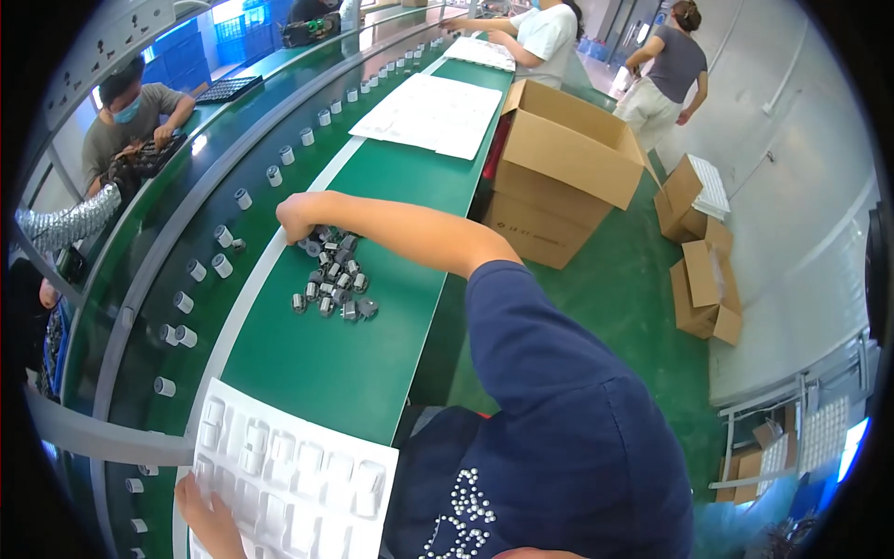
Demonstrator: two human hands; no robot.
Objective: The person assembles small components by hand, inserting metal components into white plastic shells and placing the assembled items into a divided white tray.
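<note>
My right arm stretches across the green work surface (372, 363). My right hand (296, 218) is curled at the far left end of a pile of small grey-and-silver cylindrical parts (333, 275); its fingertips are hidden, and I cannot make out what they hold. Close to me lies a white moulded plastic tray (279, 498) with rows of pockets. A few pockets near its far edge seem to contain pale cylindrical pieces (253, 447). At the tray's left edge, my left hand (210, 518) grips the rim, fingers partly over it.
Left of a white strip, a dark conveyor (209, 298) carries spaced white-and-grey cylinders (222, 265). White sheets (430, 114) lie farther along the bench. An open cardboard box (559, 177) stands against its right side. Co-workers (140, 130) sit across the line and farther up.
</note>
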